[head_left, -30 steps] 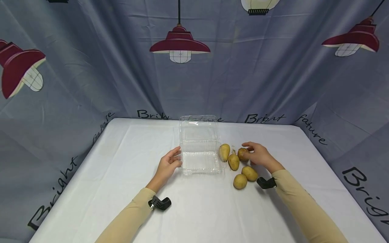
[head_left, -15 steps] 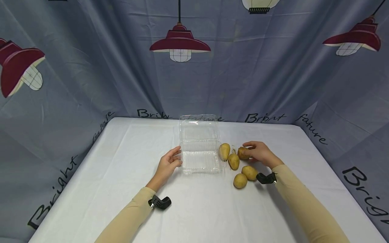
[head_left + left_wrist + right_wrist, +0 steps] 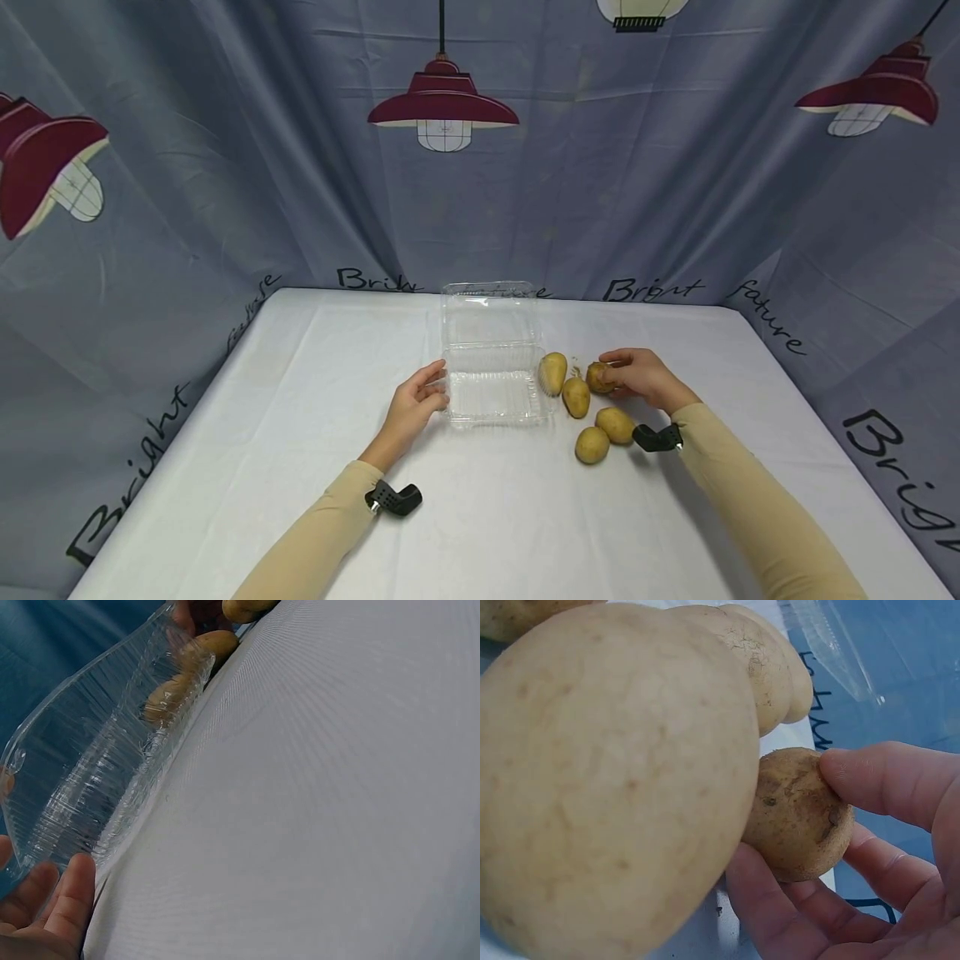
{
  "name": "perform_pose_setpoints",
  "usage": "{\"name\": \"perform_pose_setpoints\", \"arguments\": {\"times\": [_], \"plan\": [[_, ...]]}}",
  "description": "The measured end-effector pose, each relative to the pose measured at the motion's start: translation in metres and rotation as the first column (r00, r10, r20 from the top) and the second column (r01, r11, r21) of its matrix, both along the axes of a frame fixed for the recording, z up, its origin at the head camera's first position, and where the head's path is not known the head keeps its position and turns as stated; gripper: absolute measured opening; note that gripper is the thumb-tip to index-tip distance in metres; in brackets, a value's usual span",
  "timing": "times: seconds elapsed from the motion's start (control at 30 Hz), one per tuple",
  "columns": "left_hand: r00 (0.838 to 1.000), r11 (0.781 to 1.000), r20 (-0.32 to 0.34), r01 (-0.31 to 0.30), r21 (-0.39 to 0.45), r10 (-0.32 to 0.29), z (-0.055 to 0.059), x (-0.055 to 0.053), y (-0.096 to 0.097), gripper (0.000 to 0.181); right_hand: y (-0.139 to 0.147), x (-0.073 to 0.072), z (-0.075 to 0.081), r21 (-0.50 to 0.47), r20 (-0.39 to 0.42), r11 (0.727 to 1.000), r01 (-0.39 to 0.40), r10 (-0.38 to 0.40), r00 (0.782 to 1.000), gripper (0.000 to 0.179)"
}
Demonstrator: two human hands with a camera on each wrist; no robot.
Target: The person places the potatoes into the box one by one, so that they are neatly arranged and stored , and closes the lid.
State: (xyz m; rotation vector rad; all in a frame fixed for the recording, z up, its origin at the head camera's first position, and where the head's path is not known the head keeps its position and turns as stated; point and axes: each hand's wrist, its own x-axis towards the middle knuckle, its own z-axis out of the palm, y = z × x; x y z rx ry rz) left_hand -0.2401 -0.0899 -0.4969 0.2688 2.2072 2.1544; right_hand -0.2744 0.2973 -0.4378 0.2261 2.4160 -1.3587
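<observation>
An open clear plastic clamshell box (image 3: 495, 400) lies mid-table, its lid (image 3: 491, 321) raised at the back. My left hand (image 3: 411, 406) is at its left side, fingers relaxed and fingertips against the plastic; the left wrist view shows those fingers (image 3: 69, 900) by the box's end. On the right, my right hand (image 3: 639, 380) grips a small brown potato (image 3: 799, 814) between thumb and fingers, beside the other potatoes. Two potatoes, one (image 3: 553, 374) and another (image 3: 576, 397), sit between the box and that hand. Nearer the front are a potato (image 3: 615, 425) and a rounder one (image 3: 592, 446).
A white cloth covers the table (image 3: 480, 525). Behind and at the sides hangs a grey-blue curtain (image 3: 600, 192) printed with red lamps and lettering. Each wrist carries a black camera, on the left arm (image 3: 395, 499) and the right (image 3: 657, 438).
Right hand and wrist have shifted very slightly since the first frame, fingers staying at the same potato. The left hand, box and other potatoes keep their places.
</observation>
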Motion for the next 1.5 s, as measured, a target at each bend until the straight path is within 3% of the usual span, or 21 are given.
{"name": "perform_pose_setpoints", "arguments": {"times": [0.8, 1.07, 1.5], "plan": [[1.0, 1.0, 0.009, -0.002, -0.015, 0.002, -0.004, -0.002, 0.002, 0.063, 0.005, 0.0, 0.001, -0.042, 0.005, 0.999, 0.016, -0.016, 1.0, 0.058], [1.0, 1.0, 0.002, 0.0, -0.01, 0.0, -0.003, -0.001, 0.0, 0.063, -0.001, 0.0, 0.017, -0.058, -0.028, 0.998, -0.017, 0.015, 0.999, 0.061], [1.0, 1.0, -0.003, 0.005, -0.014, -0.005, -0.003, -0.002, 0.0, 0.064, -0.038, 0.001, 0.051, -0.08, -0.096, 0.993, -0.088, 0.081, 0.992, 0.06]]}}
